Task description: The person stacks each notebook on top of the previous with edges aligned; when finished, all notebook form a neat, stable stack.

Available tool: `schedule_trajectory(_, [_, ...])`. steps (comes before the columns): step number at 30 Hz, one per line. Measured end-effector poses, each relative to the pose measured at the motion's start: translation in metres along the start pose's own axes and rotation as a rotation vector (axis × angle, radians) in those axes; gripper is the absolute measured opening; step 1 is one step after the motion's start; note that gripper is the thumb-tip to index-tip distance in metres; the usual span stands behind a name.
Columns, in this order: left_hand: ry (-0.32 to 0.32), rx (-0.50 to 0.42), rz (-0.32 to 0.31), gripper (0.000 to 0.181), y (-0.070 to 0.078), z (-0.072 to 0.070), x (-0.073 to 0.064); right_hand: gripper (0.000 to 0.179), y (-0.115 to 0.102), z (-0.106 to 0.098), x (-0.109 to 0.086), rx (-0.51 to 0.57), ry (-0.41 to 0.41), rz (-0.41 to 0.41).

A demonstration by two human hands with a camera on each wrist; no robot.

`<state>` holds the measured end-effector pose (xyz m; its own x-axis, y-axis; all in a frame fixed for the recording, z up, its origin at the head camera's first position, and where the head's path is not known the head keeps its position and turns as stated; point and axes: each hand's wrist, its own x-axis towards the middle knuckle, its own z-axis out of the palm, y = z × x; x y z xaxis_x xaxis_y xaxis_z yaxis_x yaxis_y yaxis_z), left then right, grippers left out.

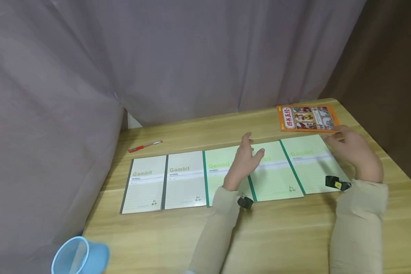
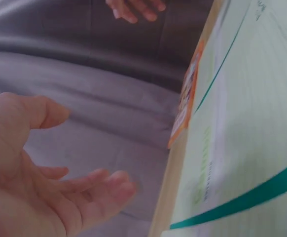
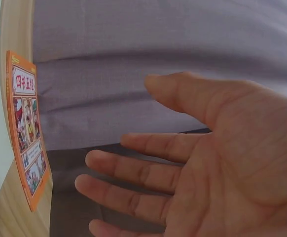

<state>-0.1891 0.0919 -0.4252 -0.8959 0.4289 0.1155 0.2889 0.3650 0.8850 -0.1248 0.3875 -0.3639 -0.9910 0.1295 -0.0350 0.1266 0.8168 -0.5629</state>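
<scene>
Several Gambit notebooks lie side by side in a row across the table. Two with dark spines, such as the grey-white notebook [image 1: 185, 182], are at the left; three pale green ones with green spines, such as the rightmost green notebook [image 1: 311, 167], are at the right. My left hand [image 1: 243, 161] hovers over the middle green notebooks, thumb apart from the fingers, holding nothing. My right hand [image 1: 357, 154] is raised by the right edge of the rightmost notebook, just in front of an orange picture book [image 1: 308, 118]. In the right wrist view its fingers are spread and the palm bare.
A red pen [image 1: 145, 146] lies behind the notebooks at the left. At the table's front left stands a light blue cup-like container [image 1: 97, 257], tilted in this view. A grey curtain [image 1: 191, 61] hangs along the back and left edges of the wooden table [image 1: 150, 239].
</scene>
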Motion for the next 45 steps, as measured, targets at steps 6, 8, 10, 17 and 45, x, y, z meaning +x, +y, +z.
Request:
schedule_trajectory(6, [-0.037, -0.021, -0.009, 0.075, 0.006, 0.019, 0.006, 0.071, 0.004, -0.005, 0.004, -0.018, 0.066, 0.013])
schedule_trajectory(8, [-0.064, -0.047, -0.027, 0.076, 0.008, 0.027, 0.006, 0.072, 0.007, -0.005, 0.004, -0.002, 0.068, 0.024])
schedule_trajectory(10, [-0.087, -0.079, -0.05, 0.078, 0.008, 0.035, 0.006, 0.073, 0.011, -0.004, 0.005, 0.009, 0.069, 0.033])
schedule_trajectory(17, [-0.155, -0.173, -0.125, 0.082, 0.005, 0.055, 0.007, 0.073, 0.028, -0.003, 0.009, 0.008, -0.004, 0.068])
schedule_trajectory(45, [-0.318, -0.555, -0.307, 0.083, -0.001, 0.095, -0.002, 0.082, 0.07, 0.021, 0.02, 0.032, -0.254, 0.148])
